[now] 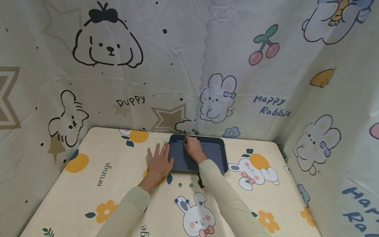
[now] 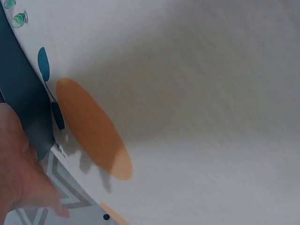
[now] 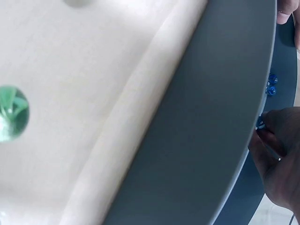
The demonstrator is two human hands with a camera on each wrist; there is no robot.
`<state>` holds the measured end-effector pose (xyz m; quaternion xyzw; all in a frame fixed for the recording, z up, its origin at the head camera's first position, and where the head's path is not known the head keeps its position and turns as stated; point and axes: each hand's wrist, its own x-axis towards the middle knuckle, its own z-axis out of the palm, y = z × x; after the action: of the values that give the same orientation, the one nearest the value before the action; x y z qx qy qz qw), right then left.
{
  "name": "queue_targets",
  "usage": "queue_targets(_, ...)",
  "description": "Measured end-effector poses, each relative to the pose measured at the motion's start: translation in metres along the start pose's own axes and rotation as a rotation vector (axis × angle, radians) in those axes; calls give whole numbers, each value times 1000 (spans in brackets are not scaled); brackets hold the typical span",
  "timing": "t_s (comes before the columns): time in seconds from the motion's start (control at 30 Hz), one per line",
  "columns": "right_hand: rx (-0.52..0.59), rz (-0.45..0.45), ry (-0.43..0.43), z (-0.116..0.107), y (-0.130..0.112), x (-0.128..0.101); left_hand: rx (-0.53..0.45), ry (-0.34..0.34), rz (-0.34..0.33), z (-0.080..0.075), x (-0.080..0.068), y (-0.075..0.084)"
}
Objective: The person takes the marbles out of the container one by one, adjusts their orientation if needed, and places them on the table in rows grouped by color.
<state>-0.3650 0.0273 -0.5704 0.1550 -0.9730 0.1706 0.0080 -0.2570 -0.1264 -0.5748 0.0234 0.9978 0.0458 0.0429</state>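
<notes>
Inside the dark blue-grey tray (image 1: 211,154), near its far wall, my right hand (image 1: 193,148) pinches a blue marble (image 3: 260,123) between thumb and fingertips. Two blue marbles (image 3: 271,85) sit farther along the same wall, in the tray's far left corner in the head view. My left hand (image 1: 159,161) lies with spread fingers along the tray's left edge, the thumb at the rim. Its side shows in the left wrist view as a hand (image 2: 21,168) against the tray's outer wall (image 2: 28,89).
Two green marbles (image 1: 185,185) lie on the patterned tablecloth (image 1: 124,184) in front of the tray. Nearer me are two blue marbles (image 1: 182,201) on the printed rabbit's ears. A cartoon-printed curtain (image 1: 177,65) rises behind the table, close to the tray's far edge.
</notes>
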Motion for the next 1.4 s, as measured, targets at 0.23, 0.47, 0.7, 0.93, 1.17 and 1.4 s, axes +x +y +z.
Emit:
queue_targets(0.23, -25, -8, 29, -4, 0, -3, -3, 5, 5, -1, 0, 3)
queue_targets(0.47, -27, -24, 15, -7, 4, -7, 7, 4, 4, -3, 0, 5)
queue_targets(0.7, -44, -69, -39, -12, 6, -13, 9, 8, -7, -2, 0, 4)
queue_targets(0.93, 6, -140, -15, -14, 8, -24, 4, 17, -17, -1, 0, 2)
queue_targets(1.17, 80, -172, 1, -24, 15, -39, 9, 4, -17, -1, -1, 2)
queue_targets(1.4, 230, -139, 18, -41, 20, -58, -12, 13, -28, -3, -2, 3)
